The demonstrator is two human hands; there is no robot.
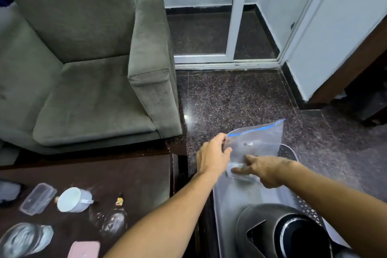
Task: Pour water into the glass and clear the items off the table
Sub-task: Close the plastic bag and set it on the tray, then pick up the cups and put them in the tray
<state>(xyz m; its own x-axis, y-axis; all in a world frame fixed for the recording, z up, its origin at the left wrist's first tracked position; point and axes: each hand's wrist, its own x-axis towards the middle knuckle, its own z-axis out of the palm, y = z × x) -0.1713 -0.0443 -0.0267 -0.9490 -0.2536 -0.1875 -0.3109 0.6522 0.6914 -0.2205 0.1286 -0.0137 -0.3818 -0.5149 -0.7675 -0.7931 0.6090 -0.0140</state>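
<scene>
Nearest, below the right wrist, a black round pot (282, 232) sits on a grey tray (228, 199) beside the table (129, 178). To the left of the left forearm the table holds a good deal: a pink box (84, 249), a clear vessel on its side (25, 239), a clear bottle (115, 220) lying down, a tiny bottle (119, 200), a white cup (72, 199) tipped over and a clear lidded box (37, 198).

Further out, both hands meet over the tray's far end. The left hand (211, 157) has its fingers curled round the top corner of a clear bag (259, 140), just at the blue zip strip. The right hand (263, 170) looks to pinch the bag's lower part between thumb and forefinger – something small and clear seems to sit at those fingertips, but blur hides what it is.

Beyond the fingers lie the speckled floor (240, 94), a grey armchair (83, 69) to their left, and a white-framed door (232, 27).

As for progress, I judge the clearing barely under way – only the bag is off the table. No upright glass with water shows, so whether the pouring is done cannot be told.
</scene>
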